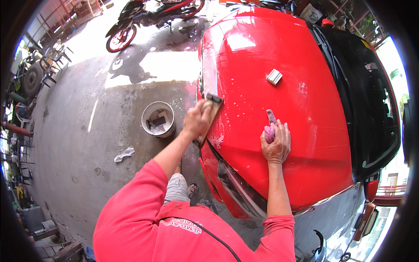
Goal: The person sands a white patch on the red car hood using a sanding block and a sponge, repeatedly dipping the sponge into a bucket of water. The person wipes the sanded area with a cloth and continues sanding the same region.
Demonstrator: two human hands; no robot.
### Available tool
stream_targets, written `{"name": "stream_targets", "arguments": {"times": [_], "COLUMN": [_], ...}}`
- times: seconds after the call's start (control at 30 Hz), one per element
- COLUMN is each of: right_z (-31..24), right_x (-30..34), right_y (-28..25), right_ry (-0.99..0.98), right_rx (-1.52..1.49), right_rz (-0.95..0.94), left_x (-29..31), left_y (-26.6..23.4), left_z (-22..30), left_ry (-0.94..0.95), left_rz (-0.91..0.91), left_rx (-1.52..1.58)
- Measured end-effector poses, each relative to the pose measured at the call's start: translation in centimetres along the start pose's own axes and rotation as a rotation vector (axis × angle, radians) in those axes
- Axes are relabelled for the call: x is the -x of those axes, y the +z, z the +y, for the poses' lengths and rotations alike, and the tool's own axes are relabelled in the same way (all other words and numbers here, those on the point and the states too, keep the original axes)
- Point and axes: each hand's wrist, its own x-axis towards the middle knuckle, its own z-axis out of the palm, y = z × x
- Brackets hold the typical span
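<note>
My left hand (195, 121) grips a long sanding board (214, 108) with a dark end piece. The board lies along the front edge of the red car hood (248, 100), where whitish wet residue and droplets show. Farther right on the hood, my right hand (277, 146) is closed around a purple-pink rag (269, 133), one end of which sticks out past the fingers. A small pale, ridged block (274, 77) rests on the hood beyond that hand.
On the concrete floor to the left stands a white bucket (170, 131) with water and dark and pale pieces inside. A crumpled white cloth (125, 154) lies near it. Beyond is a motorcycle (146, 15). The car's dark windshield (364, 83) rises at the right.
</note>
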Motion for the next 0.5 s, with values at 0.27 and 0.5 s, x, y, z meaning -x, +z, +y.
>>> {"name": "stream_targets", "arguments": {"times": [0.27,0.5], "right_z": [-0.1,-0.4], "right_x": [-0.1,0.1], "right_y": [-0.2,-0.5], "right_ry": [0.048,0.057], "right_rx": [-0.009,-0.02], "right_rz": [-0.026,-0.023], "left_x": [5.0,-1.9], "left_y": [1.3,0.5], "left_z": [0.4,0.1], "left_ry": [0.108,0.032], "left_rz": [0.025,-0.004], "left_rx": [0.069,-0.049]}}
